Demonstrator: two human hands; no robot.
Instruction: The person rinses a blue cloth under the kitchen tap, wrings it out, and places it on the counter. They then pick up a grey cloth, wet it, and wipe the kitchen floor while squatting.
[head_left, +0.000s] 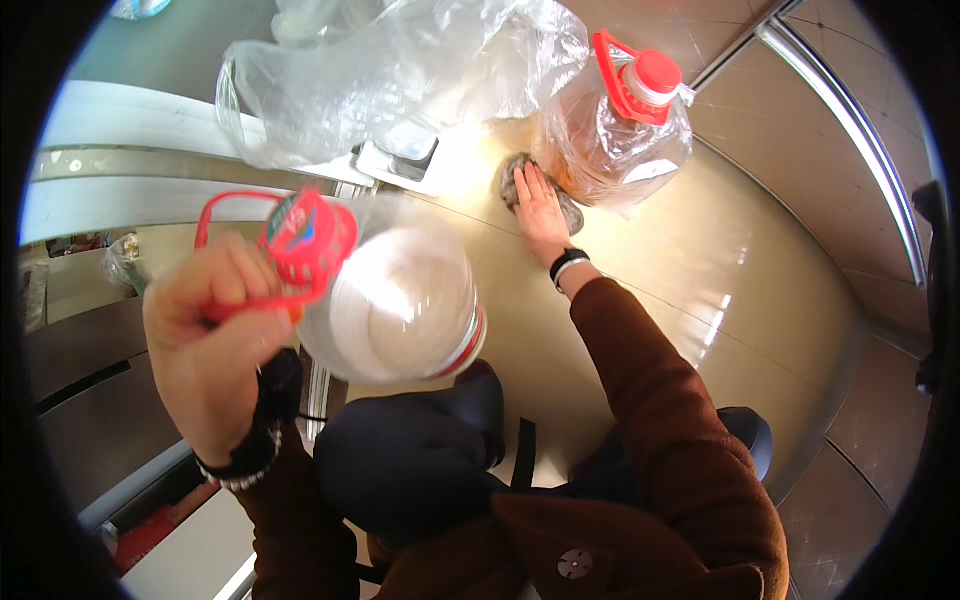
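My left hand (217, 330) grips the red handle of a large clear plastic jug (405, 300), held tilted above the floor at the left, its red cap towards my hand. The jug's inside looks empty of liquid. With fingers flat, my right hand (540, 214) presses on a grey cloth (570, 214) on the tiled floor. Just beyond the cloth stands a second jug (600, 154), with a red cap and handle and amber contents, wrapped in a clear plastic bag. Its base is partly hidden by the bag.
A large clear plastic bag (330, 97) lies at the top, beside a small white container (401, 161). White metal rails (142, 124) and shelves with packages are on the left. Brown panels (795, 135) edge the floor on the right. My knees are below the hands.
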